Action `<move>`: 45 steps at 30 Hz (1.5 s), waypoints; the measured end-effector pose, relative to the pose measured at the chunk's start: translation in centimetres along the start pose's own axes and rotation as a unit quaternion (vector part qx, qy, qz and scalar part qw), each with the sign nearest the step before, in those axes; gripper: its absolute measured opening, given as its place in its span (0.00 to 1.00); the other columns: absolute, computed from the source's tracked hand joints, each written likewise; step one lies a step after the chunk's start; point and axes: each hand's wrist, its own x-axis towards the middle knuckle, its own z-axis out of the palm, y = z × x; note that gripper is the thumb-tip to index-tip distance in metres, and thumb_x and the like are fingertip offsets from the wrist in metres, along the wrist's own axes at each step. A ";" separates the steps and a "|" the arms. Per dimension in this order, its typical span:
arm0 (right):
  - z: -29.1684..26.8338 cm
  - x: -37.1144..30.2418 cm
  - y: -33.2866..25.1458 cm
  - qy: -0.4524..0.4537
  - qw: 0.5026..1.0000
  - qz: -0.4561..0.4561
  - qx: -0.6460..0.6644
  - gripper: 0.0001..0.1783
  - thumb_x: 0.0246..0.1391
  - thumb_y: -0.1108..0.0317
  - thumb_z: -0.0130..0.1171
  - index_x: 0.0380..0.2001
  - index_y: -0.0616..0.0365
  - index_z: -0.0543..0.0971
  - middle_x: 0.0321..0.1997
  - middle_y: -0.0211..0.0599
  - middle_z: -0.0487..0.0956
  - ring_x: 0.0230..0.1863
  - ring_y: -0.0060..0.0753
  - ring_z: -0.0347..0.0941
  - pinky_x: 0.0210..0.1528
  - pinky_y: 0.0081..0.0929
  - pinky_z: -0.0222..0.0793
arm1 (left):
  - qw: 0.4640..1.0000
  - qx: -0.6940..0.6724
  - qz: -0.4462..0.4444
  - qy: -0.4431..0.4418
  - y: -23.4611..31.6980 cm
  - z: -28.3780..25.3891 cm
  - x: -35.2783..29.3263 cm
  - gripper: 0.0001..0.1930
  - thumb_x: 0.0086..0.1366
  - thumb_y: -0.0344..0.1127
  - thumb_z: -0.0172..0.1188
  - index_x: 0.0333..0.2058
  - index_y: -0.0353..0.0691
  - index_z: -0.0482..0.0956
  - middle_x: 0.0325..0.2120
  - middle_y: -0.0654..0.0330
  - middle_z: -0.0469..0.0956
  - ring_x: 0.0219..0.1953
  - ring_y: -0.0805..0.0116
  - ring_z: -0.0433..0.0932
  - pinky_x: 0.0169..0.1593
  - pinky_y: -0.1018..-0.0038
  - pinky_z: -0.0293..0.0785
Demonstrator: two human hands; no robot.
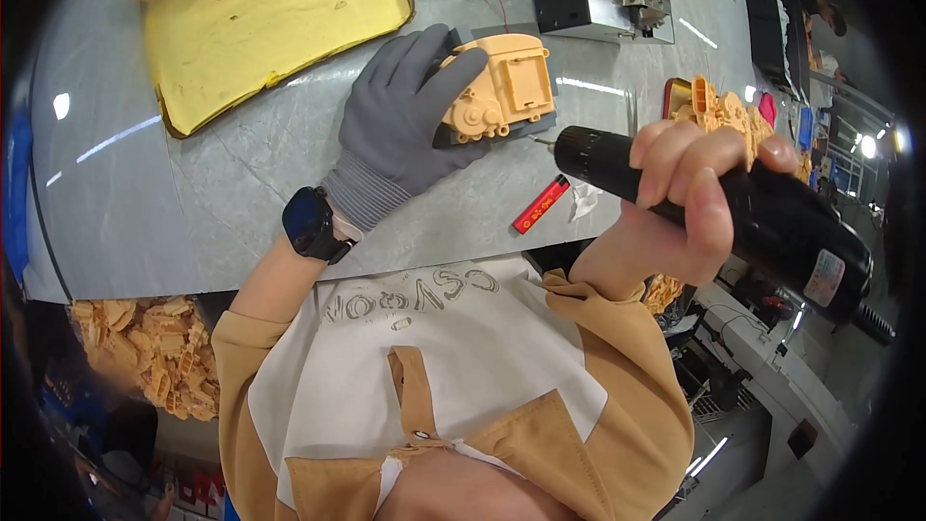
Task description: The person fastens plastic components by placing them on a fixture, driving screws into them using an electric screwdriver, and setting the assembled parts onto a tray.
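Holding orange housing (526,77) on dark block (546,123) with gloved left hand (400,101), right of yellow mat (280,29) | gripping black power screwdriver (781,232) in bare right hand (696,195), with bit (542,141) near block

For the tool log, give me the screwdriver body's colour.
Black; the screwdriver shows best in the head view.

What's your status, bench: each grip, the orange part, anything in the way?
Left grip holding orange housing. Right grip around black electric screwdriver, bit near housing. Red lighter lies nearby, not between them.
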 end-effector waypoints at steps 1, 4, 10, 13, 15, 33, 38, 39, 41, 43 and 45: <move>0.2 0.0 0.0 0.025 1.000 -0.014 0.000 0.26 0.44 0.77 0.49 0.48 0.50 0.57 0.18 0.32 0.66 0.15 0.29 0.62 0.24 0.34 0.62 | 1.000 -0.001 -0.004 0.002 0.0 0.0 0.0 0.41 0.34 0.45 0.72 0.51 0.50 0.66 0.48 0.52 0.64 0.50 0.54 0.65 0.52 0.62 0.64; 0.2 0.4 0.3 0.009 0.999 -0.031 0.005 0.25 0.43 0.78 0.48 0.47 0.52 0.57 0.18 0.32 0.66 0.15 0.29 0.62 0.23 0.32 0.62 | 1.000 0.000 -0.011 -0.010 0.0 0.1 -0.2 0.41 0.35 0.45 0.71 0.52 0.50 0.65 0.47 0.52 0.64 0.50 0.55 0.65 0.53 0.62 0.64; -0.9 1.4 1.5 -0.046 0.998 -0.028 -0.018 0.24 0.44 0.79 0.47 0.46 0.53 0.57 0.19 0.34 0.68 0.15 0.29 0.63 0.23 0.31 0.64 | 1.000 0.004 -0.011 -0.015 -0.2 0.0 -0.3 0.40 0.36 0.46 0.71 0.51 0.49 0.65 0.47 0.54 0.64 0.50 0.56 0.64 0.54 0.61 0.63; -0.5 1.6 1.6 -0.036 0.999 -0.019 -0.001 0.23 0.44 0.80 0.48 0.44 0.55 0.57 0.19 0.35 0.68 0.16 0.29 0.63 0.24 0.33 0.65 | 1.000 -0.002 -0.006 -0.009 -0.3 0.2 -0.2 0.40 0.36 0.46 0.71 0.51 0.49 0.65 0.47 0.53 0.64 0.50 0.55 0.64 0.54 0.61 0.63; 0.0 1.6 1.7 -0.030 0.999 -0.013 -0.008 0.23 0.44 0.80 0.49 0.44 0.56 0.57 0.19 0.35 0.68 0.16 0.29 0.63 0.24 0.33 0.65 | 1.000 -0.003 -0.005 -0.003 -0.4 0.2 -0.2 0.40 0.36 0.46 0.71 0.51 0.49 0.65 0.46 0.53 0.65 0.49 0.55 0.65 0.54 0.61 0.64; 0.7 2.3 1.7 -0.043 0.998 0.012 -0.055 0.22 0.44 0.78 0.50 0.45 0.56 0.60 0.16 0.33 0.66 0.14 0.28 0.62 0.23 0.32 0.63 | 1.000 0.016 0.006 0.005 -0.6 0.3 -0.3 0.37 0.38 0.47 0.69 0.50 0.48 0.67 0.44 0.55 0.66 0.48 0.57 0.66 0.52 0.61 0.65; -1.2 3.0 1.7 -0.191 0.975 0.004 -0.117 0.24 0.41 0.73 0.46 0.47 0.54 0.63 0.15 0.30 0.62 0.13 0.25 0.58 0.26 0.31 0.61 | 0.999 0.012 0.023 0.031 -0.8 0.6 -0.4 0.37 0.37 0.44 0.70 0.49 0.45 0.67 0.39 0.56 0.71 0.45 0.56 0.69 0.52 0.61 0.66; -1.3 2.9 1.6 -0.186 0.978 0.019 -0.088 0.23 0.41 0.74 0.46 0.46 0.53 0.64 0.15 0.29 0.62 0.14 0.24 0.58 0.26 0.31 0.60 | 0.999 0.004 0.033 0.041 -0.7 0.8 -0.5 0.38 0.35 0.42 0.71 0.49 0.44 0.67 0.39 0.56 0.71 0.45 0.55 0.71 0.52 0.60 0.67; -1.5 3.1 1.4 -0.197 0.977 0.043 -0.070 0.20 0.43 0.74 0.46 0.44 0.48 0.67 0.18 0.27 0.63 0.16 0.23 0.59 0.27 0.29 0.57 | 0.999 -0.001 0.028 0.045 -0.8 0.8 -0.4 0.38 0.35 0.41 0.71 0.49 0.44 0.68 0.38 0.56 0.72 0.43 0.56 0.71 0.52 0.60 0.67; -1.1 3.0 1.5 -0.200 0.976 0.046 -0.067 0.20 0.43 0.74 0.46 0.43 0.48 0.68 0.18 0.26 0.63 0.16 0.22 0.59 0.27 0.29 0.57 | 0.999 -0.008 0.025 0.047 -0.9 0.8 -0.4 0.37 0.34 0.41 0.72 0.48 0.44 0.69 0.37 0.57 0.72 0.42 0.57 0.72 0.52 0.60 0.67; -1.1 2.9 1.6 -0.201 0.976 0.047 -0.065 0.19 0.44 0.74 0.46 0.43 0.49 0.68 0.18 0.26 0.63 0.17 0.22 0.59 0.28 0.30 0.57 | 0.997 0.003 0.037 0.061 -1.0 0.9 -0.4 0.34 0.40 0.45 0.68 0.48 0.46 0.68 0.33 0.61 0.73 0.42 0.64 0.71 0.51 0.61 0.66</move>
